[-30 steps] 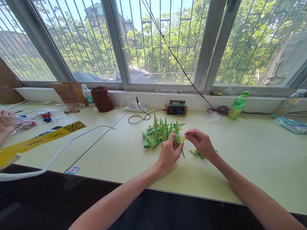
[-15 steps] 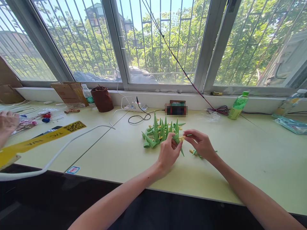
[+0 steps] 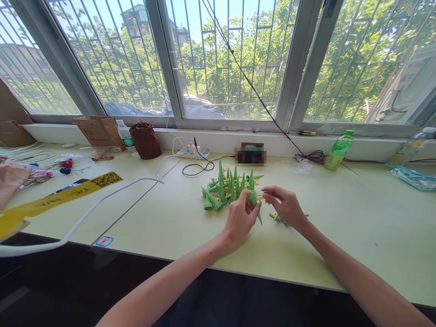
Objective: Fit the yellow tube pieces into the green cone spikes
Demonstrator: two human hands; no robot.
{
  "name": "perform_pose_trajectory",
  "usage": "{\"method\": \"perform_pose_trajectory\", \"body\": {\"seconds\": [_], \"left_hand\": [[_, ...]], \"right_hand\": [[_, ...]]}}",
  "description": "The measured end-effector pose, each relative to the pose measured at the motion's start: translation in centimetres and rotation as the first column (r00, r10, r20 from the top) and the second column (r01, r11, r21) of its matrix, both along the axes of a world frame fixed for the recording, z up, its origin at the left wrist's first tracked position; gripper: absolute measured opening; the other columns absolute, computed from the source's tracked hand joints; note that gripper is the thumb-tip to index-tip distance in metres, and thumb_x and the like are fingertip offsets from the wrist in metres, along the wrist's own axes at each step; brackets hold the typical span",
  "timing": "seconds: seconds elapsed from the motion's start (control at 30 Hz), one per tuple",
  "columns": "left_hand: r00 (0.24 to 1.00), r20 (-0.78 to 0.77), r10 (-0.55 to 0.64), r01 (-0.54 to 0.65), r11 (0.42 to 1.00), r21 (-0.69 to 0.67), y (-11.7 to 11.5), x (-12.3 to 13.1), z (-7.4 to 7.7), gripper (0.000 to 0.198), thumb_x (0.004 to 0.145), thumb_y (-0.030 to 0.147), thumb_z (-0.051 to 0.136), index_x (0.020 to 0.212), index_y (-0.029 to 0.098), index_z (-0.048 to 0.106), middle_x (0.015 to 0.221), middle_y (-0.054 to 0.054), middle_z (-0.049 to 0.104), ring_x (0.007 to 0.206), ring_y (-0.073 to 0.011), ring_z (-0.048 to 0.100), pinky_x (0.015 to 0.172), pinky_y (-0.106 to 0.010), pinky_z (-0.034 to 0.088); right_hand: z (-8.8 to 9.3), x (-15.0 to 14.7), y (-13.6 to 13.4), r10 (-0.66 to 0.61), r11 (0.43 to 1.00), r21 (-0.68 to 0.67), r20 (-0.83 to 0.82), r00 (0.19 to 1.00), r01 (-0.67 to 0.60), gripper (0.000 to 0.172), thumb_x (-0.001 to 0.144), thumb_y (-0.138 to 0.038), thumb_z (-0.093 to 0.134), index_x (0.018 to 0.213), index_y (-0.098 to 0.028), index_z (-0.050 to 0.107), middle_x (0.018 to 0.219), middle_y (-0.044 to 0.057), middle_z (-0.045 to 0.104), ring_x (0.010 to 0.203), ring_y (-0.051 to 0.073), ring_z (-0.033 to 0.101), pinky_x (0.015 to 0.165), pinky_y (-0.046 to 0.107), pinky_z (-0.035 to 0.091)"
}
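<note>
My left hand (image 3: 241,218) is closed around a green plastic watering spike (image 3: 253,198), its tapered tip pointing down past my thumb. A yellow valve (image 3: 260,198) sticks out of the spike's right side. My right hand (image 3: 286,207) pinches the outer end of that valve between thumb and fingers. Just beyond my left hand lies a heap of similar green spikes (image 3: 221,193) with yellow valves, some upright and some on their sides. Under my right hand are a few loose green and yellow pieces (image 3: 277,218), partly hidden.
A white cable with a yellow tag (image 3: 57,195) crosses the near left. Another person's hand (image 3: 12,177) is at the far left edge. Along the back stand a brown pouch (image 3: 146,140), a power strip (image 3: 192,153) and a green bottle (image 3: 339,151).
The spike in my left hand has shifted slightly right and down. My right fingers have moved slightly on the yellow valve.
</note>
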State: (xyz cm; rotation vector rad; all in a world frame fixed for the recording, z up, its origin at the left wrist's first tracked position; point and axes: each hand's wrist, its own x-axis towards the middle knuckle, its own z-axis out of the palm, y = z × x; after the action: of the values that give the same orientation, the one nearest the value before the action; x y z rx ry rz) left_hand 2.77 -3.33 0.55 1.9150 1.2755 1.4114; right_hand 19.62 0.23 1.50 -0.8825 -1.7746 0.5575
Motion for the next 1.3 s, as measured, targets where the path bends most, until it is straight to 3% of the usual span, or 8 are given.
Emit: {"method": "perform_pose_trajectory", "body": {"seconds": [0.47,0.63,0.73,0.9,1.0,1.13,1.23,1.3], "left_hand": [[0.999,-0.047,-0.023,0.025,0.999,0.031,0.05,-0.03,-0.48,0.022,0.087,0.029,0.059,0.104,0.022,0.048,0.062,0.007,0.053,0.05,-0.0081,0.047,0.052,-0.019,0.036],[0.998,-0.06,-0.036,0.038,0.999,0.032,-0.01,-0.05,-0.4,0.021,0.087,0.03,0.059,0.102,0.022,0.048,0.062,0.007,0.052,0.049,-0.0077,0.046,0.051,-0.019,0.036],[1.0,-0.015,-0.027,0.028,1.0,0.012,-0.06,0.03,-0.12,0.022,0.087,0.032,0.059,0.103,0.021,0.048,0.06,0.008,0.051,0.048,-0.0078,0.045,0.05,-0.019,0.036],[0.999,0.043,-0.012,0.012,1.0,-0.008,-0.09,0.04,0.18,0.023,0.087,0.032,0.06,0.102,0.022,0.047,0.059,0.009,0.049,0.048,-0.008,0.046,0.05,-0.018,0.035],[0.999,0.03,-0.023,0.023,1.0,-0.006,-0.05,-0.03,0.11,0.024,0.086,0.032,0.061,0.102,0.022,0.047,0.06,0.008,0.05,0.049,-0.0082,0.045,0.049,-0.018,0.035],[0.999,0.002,-0.048,0.048,0.999,0.002,-0.06,-0.03,-0.02,0.022,0.087,0.032,0.06,0.101,0.021,0.047,0.06,0.008,0.05,0.049,-0.0083,0.046,0.049,-0.018,0.035],[0.998,-0.005,-0.068,0.068,0.998,0.007,-0.12,0.01,-0.06,0.022,0.087,0.031,0.06,0.102,0.021,0.047,0.059,0.008,0.05,0.048,-0.0079,0.046,0.049,-0.018,0.035],[0.998,-0.003,-0.065,0.065,0.998,0.007,-0.14,0.02,-0.05,0.022,0.087,0.031,0.059,0.102,0.021,0.047,0.06,0.008,0.05,0.048,-0.0077,0.045,0.05,-0.018,0.035]], "right_hand": [[0.15,-0.11,-0.38,-0.059,0.998,0.016,0.108,0.992,0.057,0.023,0.095,-0.036,0.049,0.101,-0.019,0.063,0.068,-0.001,0.064,0.06,0.013,0.06,0.062,0.024,0.048],[0.08,0.01,-0.46,-0.053,0.999,0.014,0.147,0.988,0.051,0.028,0.097,-0.039,0.045,0.088,-0.019,0.062,0.061,-0.002,0.059,0.054,0.011,0.053,0.059,0.023,0.045],[0.15,0.04,-0.59,-0.023,1.0,0.024,0.145,0.989,0.019,0.028,0.097,-0.038,0.045,0.084,-0.019,0.061,0.065,0.0,0.06,0.056,0.012,0.054,0.059,0.024,0.046],[0.27,-0.07,-0.67,0.036,0.997,0.068,0.143,0.989,-0.046,0.02,0.093,-0.038,0.055,0.096,-0.02,0.063,0.083,0.005,0.068,0.071,0.017,0.061,0.071,0.03,0.051],[0.23,-0.06,-0.58,0.031,0.998,0.051,0.171,0.985,-0.041,0.024,0.094,-0.041,0.051,0.091,-0.019,0.063,0.074,0.004,0.066,0.065,0.016,0.058,0.066,0.029,0.05],[-0.06,0.11,-0.29,-0.034,0.998,0.051,0.234,0.972,0.022,0.038,0.096,-0.044,0.045,0.071,-0.019,0.058,0.055,-0.002,0.052,0.049,0.011,0.043,0.05,0.024,0.037],[-0.25,0.19,-0.19,-0.049,0.999,0.035,0.254,0.966,0.041,0.046,0.098,-0.045,0.041,0.062,-0.019,0.053,0.047,-0.004,0.043,0.045,0.01,0.037,0.048,0.025,0.033],[-0.22,0.14,-0.27,-0.029,1.0,-0.003,0.237,0.971,0.031,0.044,0.098,-0.045,0.04,0.065,-0.019,0.054,0.048,-0.004,0.046,0.044,0.01,0.04,0.049,0.024,0.035]]}}
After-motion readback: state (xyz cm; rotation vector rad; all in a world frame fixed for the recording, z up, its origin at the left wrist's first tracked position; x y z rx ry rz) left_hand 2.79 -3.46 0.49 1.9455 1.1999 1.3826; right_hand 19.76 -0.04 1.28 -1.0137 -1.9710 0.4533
